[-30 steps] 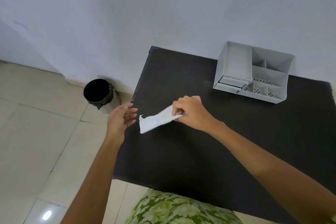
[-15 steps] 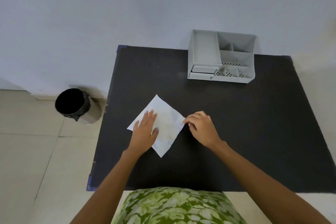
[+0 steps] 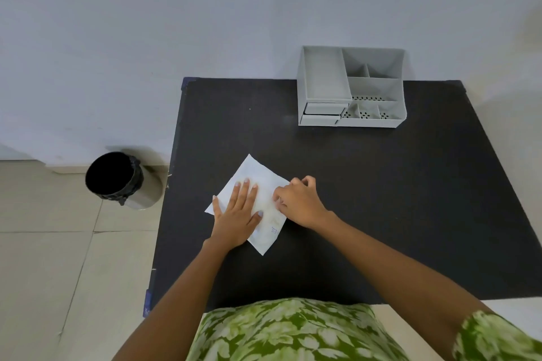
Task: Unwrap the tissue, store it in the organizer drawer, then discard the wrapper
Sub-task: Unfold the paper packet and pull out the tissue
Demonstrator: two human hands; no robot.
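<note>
Organizer (image 3: 352, 88) at one o'clock, compartments bare; one bin (image 3: 117, 177) at nine. Left hand (image 3: 239, 212) flat on the one tissue packet (image 3: 258, 176), right hand (image 3: 299, 199) pinching its edge.

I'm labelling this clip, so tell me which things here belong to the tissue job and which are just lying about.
Part of the job: wrapped tissue flat on the table, left hand pressing it, right hand picking at its edge, grey organizer with its drawer, bin on the floor.

Just there: black table, wall.
</note>
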